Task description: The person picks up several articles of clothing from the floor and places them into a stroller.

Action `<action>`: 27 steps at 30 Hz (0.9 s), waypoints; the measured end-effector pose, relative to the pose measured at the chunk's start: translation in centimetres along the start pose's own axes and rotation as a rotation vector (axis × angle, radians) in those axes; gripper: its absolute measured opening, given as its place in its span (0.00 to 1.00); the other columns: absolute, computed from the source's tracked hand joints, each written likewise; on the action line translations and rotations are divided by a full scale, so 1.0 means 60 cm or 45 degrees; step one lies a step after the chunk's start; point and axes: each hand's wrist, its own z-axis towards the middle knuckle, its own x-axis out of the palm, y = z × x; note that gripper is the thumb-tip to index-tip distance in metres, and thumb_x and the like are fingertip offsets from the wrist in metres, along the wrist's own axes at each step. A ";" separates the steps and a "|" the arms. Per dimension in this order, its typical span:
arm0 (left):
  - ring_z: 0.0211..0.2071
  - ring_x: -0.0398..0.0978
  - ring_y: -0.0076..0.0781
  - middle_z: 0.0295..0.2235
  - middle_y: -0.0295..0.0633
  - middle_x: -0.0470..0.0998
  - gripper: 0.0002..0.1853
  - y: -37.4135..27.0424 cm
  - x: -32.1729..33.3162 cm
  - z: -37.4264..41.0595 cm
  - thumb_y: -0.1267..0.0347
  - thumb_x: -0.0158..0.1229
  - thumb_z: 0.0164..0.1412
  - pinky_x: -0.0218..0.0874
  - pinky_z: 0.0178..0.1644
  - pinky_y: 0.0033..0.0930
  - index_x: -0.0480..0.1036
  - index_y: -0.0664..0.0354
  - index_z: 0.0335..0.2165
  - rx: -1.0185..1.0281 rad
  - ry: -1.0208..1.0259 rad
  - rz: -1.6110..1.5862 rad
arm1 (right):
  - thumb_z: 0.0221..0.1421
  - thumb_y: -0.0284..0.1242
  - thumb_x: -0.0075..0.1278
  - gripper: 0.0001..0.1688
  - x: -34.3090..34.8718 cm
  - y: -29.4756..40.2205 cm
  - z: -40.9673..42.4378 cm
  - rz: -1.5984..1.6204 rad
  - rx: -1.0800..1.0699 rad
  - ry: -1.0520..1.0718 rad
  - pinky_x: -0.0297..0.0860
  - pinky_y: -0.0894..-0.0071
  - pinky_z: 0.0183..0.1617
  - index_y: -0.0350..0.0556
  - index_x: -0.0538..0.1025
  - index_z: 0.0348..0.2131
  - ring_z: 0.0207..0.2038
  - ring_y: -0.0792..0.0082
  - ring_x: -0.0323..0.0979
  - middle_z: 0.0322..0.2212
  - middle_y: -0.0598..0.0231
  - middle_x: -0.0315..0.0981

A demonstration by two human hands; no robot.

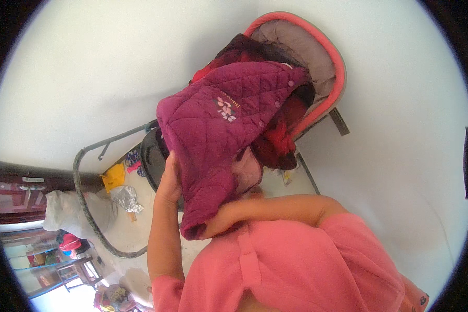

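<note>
A quilted purple garment [218, 128] with snap buttons and a flower embroidery lies over a red and black cloth [282, 136], on a coral-rimmed seat with grey padding [304, 43]. My left hand [172, 179] rests along the garment's left edge; its fingers are mostly hidden behind the fabric. My right forearm crosses from the right in front of my pink shirt, and the right hand goes inside a purple sleeve's opening, where the cloth hides it. A pink lining shows beside the sleeve.
A curved metal tube frame [86, 210] extends at the left, beside a black rounded object [152, 156]. On the floor lie a yellow cloth [114, 176], crumpled silvery foil [128, 199] and a whitish sack [68, 210]. White walls stand behind the seat and at the right.
</note>
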 end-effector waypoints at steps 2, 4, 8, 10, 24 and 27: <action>0.44 0.64 0.29 0.44 0.41 0.67 0.25 0.006 -0.016 -0.003 0.61 0.48 0.53 0.54 0.48 0.28 0.60 0.64 0.47 0.163 0.102 0.187 | 0.43 0.37 0.49 0.20 0.020 -0.027 0.027 0.074 -0.056 -0.069 0.60 0.69 0.40 0.44 0.68 0.36 0.35 0.66 0.65 0.31 0.59 0.68; 0.41 0.65 0.28 0.41 0.39 0.69 0.24 -0.010 0.014 -0.023 0.64 0.53 0.49 0.55 0.47 0.29 0.63 0.64 0.44 0.213 0.007 0.711 | 0.44 0.39 0.50 0.22 0.032 -0.029 0.040 0.176 -0.021 -0.047 0.61 0.69 0.40 0.43 0.68 0.36 0.36 0.67 0.65 0.31 0.60 0.68; 0.34 0.68 0.25 0.33 0.39 0.73 0.15 -0.123 0.020 -0.071 0.68 0.55 0.46 0.58 0.41 0.28 0.71 0.64 0.33 0.336 -0.646 0.971 | 0.44 0.41 0.51 0.26 0.013 -0.008 0.027 0.192 0.044 0.101 0.61 0.69 0.40 0.42 0.67 0.39 0.37 0.68 0.65 0.34 0.60 0.68; 0.36 0.68 0.28 0.33 0.39 0.73 0.16 -0.192 -0.040 -0.110 0.63 0.47 0.51 0.57 0.45 0.32 0.72 0.62 0.33 0.772 -0.712 0.446 | 0.46 0.42 0.49 0.35 0.002 -0.019 -0.003 0.243 -0.060 0.034 0.61 0.70 0.45 0.42 0.60 0.50 0.41 0.69 0.64 0.39 0.60 0.66; 0.37 0.68 0.28 0.34 0.39 0.73 0.15 -0.350 0.100 -0.196 0.66 0.52 0.48 0.57 0.44 0.30 0.71 0.62 0.36 1.288 -0.159 1.360 | 0.34 0.44 0.57 0.53 0.032 -0.030 0.027 0.044 0.532 -0.144 0.51 0.66 0.56 0.33 0.50 0.52 0.52 0.55 0.56 0.49 0.44 0.55; 0.37 0.68 0.28 0.35 0.39 0.73 0.16 -0.445 0.082 -0.243 0.67 0.53 0.47 0.57 0.44 0.29 0.70 0.61 0.36 1.588 -0.505 1.411 | 0.31 0.42 0.59 0.54 0.060 -0.017 0.064 -0.158 0.099 -0.608 0.53 0.65 0.55 0.37 0.50 0.53 0.50 0.55 0.58 0.48 0.45 0.57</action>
